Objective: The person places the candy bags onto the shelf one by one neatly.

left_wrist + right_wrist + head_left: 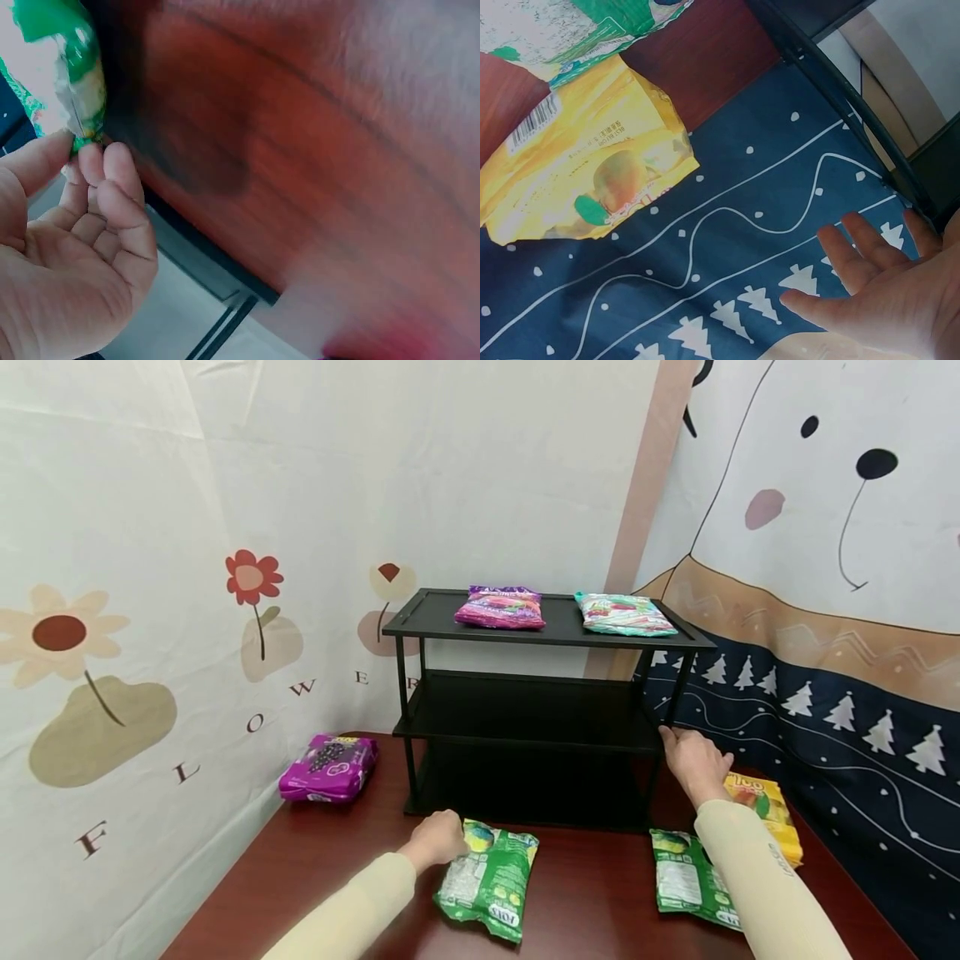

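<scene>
My left hand (437, 840) pinches the upper left corner of a green snack bag (491, 881) with thumb and fingertips. The bag lies tilted in front of a black three-tier shelf rack (551, 743). The left wrist view shows its crinkled end (79, 90) between thumb and fingers. At the rack's right side, my right hand (696, 762) holds the frame near the middle tier, thumb and index finger at the post. The other fingers (847, 259) of this hand are spread apart in the right wrist view. The thumb is mostly cut off there.
A pink-purple bag (501, 608) and a teal-white bag (626, 614) lie on the top tier. The purple grape bag (328, 768) sits left of the rack. Another green bag (686, 872) and a yellow mango bag (768, 810) lie right, partly behind my right arm. Printed cloth walls enclose the table (360, 860).
</scene>
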Tool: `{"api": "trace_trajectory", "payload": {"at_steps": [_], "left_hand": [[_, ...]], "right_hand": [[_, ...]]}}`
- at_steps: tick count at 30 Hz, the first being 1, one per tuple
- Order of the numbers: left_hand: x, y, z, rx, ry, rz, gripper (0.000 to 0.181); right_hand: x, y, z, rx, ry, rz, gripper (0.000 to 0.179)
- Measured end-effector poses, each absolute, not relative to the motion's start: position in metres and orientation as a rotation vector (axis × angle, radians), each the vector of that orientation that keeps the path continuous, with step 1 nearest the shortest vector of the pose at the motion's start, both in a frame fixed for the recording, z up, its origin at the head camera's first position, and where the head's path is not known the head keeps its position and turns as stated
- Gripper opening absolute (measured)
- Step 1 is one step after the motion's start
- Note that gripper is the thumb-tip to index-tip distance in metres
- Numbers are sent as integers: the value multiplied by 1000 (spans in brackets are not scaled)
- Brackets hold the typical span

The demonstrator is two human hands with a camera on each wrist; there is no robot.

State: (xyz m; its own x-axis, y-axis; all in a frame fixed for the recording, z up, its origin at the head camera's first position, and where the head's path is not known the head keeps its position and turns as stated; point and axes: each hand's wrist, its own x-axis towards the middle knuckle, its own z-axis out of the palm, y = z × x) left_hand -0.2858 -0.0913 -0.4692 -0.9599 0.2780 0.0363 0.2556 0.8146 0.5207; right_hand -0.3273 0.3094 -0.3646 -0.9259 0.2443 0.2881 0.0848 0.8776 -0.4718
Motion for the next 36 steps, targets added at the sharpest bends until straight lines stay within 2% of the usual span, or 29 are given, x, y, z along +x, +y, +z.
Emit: {"api": "trace_trajectory", "payload": {"at_steps": [10,16,20,24,29,32,36], "left_hand": [[-307,-106,-448,532,2996,984,49],[-315,-114,-425,587,3151,798,32],[-316,-115,-410,718,3215,682,39],[-317,-113,-402,818,3268,507,40],[-317,-105,-400,969,3356,70,11],[-316,-99,-403,1120,3368,-210,15],[-310,-90,-409,1357,3363,-405,11]], "right_hand": [[-327,310,-363,-240,-2707,644,56],[-326,309,-364,-236,-2720,647,56],[-326,308,-364,-233,-2713,649,55],[-326,308,-364,-231,-2707,653,54],[-327,308,-364,-234,-2705,658,55],[-327,308,-364,-232,-2702,657,55],[-327,309,-365,-229,-2702,658,56]]}}
